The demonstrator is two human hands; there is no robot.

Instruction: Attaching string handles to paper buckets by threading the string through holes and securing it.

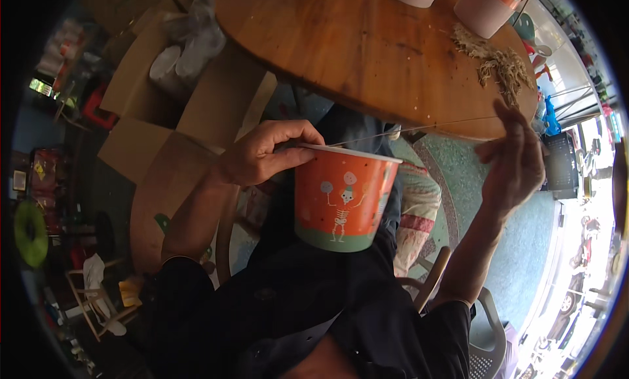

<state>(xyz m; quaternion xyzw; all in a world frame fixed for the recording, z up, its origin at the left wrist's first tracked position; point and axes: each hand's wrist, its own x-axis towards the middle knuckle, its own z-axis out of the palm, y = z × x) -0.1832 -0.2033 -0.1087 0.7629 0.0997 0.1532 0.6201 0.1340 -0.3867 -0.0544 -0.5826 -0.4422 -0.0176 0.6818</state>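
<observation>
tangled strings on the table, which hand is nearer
Right. The right hand is just below the strings in the picture; the left hand is farther off, lower left, holding the orange bucket by its rim.

The orange tub (345, 199) hides its inside from view.
</observation>
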